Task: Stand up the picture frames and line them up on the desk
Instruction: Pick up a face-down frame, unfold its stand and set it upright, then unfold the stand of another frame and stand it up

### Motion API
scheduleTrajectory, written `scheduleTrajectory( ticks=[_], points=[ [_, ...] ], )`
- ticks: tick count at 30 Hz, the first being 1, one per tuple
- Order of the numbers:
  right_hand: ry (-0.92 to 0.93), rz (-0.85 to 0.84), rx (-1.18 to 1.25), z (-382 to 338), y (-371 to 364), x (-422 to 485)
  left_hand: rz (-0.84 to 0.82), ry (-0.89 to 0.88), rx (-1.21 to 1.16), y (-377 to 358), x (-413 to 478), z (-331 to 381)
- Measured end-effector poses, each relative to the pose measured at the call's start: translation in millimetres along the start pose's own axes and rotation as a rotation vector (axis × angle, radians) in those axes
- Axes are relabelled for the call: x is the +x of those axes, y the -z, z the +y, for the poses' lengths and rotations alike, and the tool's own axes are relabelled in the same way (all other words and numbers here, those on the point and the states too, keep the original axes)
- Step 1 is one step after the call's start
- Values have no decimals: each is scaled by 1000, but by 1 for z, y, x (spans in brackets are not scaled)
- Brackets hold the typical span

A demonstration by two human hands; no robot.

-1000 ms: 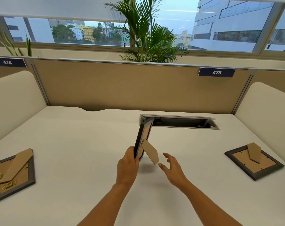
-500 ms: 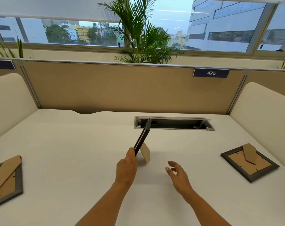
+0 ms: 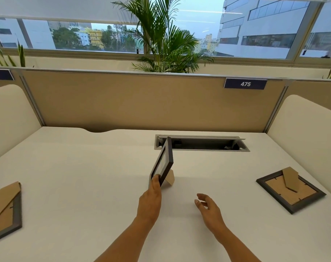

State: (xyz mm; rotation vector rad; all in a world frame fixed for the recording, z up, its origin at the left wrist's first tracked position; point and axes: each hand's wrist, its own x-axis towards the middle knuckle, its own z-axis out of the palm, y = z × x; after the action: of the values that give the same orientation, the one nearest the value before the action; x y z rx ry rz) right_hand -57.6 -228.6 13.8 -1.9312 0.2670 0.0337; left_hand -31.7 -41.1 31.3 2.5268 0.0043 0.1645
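Since a moment ago, the right hand [image 3: 208, 208] has pulled back from the frame and now hangs open and empty above the tabletop [image 3: 85, 167], fingers loosely spread. Close by, the left hand [image 3: 150, 201] pinches the bottom corner of the dark picture frame [image 3: 161, 163], which has turned so its glass side shows more. It stands in the middle of the tabletop, tilted, with its cardboard stand [image 3: 170, 178] poking out behind.

If the left hand lets go too soon, the frame could tip and fall flat, because the stand may not be opened far enough or planted well. The white top looks smooth, so the stand might slide.

Two more frames lie face down: one at the left edge [image 3: 5, 210], one at the right [image 3: 291, 190]. Farther back is an open cable slot [image 3: 202, 143]; I think a frame pushed back there could slip in.
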Motion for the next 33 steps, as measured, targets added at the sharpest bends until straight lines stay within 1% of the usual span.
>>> scheduleTrajectory(
  ticks=[2,3,5,7,8,11,14,18,22,25,28,33],
  points=[
    [-2,-4,-3,2,-1,0,-10,66,-172,1,-2,1],
    [-4,-3,-4,2,-1,0,-7,57,-186,1,-2,1],
    [-4,-2,-7,3,-1,0,16,-3,-135,-1,-3,0],
    [1,-9,-18,5,-1,-1,11,-20,-133,-1,-5,0],
    [6,-22,-36,5,-2,-2,-12,-9,-148,0,-5,0],
    [41,-60,-108,8,-6,-6,-95,100,-233,3,-5,-2],
    [108,-110,-219,8,-10,-9,-120,66,-145,6,-10,-9],
    [194,-187,-374,5,-21,-13,-115,50,-119,11,-20,-32],
    [337,-312,-577,-2,-44,-21,-101,71,-111,24,-30,-58],
    [436,-431,-675,-14,-71,-28,-75,99,-77,43,-38,-85],
    [485,-552,-723,-30,-99,-32,-40,130,-9,61,-46,-114],
    [491,-731,-809,-59,-149,-34,35,232,43,105,-64,-169]
  ],
)
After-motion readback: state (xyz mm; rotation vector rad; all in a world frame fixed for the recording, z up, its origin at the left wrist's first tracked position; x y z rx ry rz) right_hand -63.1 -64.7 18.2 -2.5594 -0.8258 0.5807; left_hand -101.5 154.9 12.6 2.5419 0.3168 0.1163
